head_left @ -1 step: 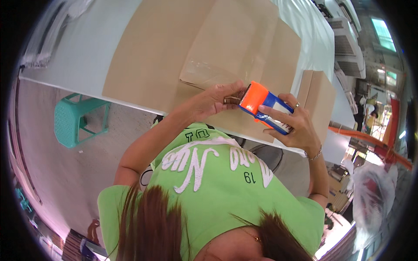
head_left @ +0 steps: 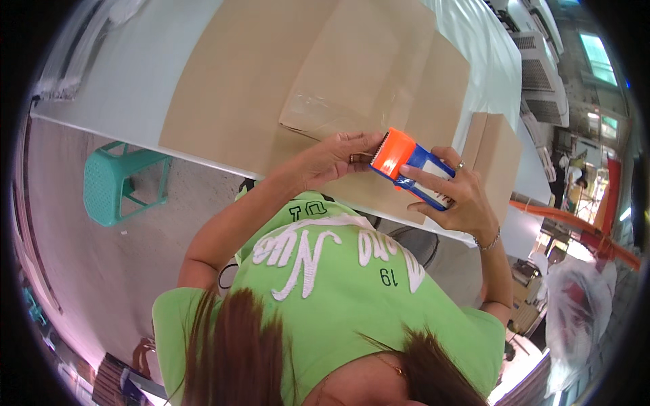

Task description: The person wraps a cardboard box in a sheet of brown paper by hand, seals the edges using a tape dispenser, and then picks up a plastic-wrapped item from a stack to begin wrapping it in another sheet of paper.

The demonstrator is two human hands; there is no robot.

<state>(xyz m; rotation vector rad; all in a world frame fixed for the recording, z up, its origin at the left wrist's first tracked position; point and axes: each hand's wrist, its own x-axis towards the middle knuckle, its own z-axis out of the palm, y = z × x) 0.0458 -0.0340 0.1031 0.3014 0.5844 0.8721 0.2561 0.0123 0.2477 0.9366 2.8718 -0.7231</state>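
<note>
Tabletop (head_left: 122, 125) extends beneath the tape dispenser (head_left: 399, 159), clasped by the right grip (head_left: 470, 193), long axis slanting toward the left grip (head_left: 328, 161), whose closure is unclear.

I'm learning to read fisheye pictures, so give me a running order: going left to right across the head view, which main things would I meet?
Green stool → left grip → orange and blue tape dispenser → right grip → see-through plastic bag.

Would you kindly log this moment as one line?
right hand: holding orange-and-blue tape dispenser | left hand: by its toothed edge | cardboard: on white table | green stool: beside table
</note>
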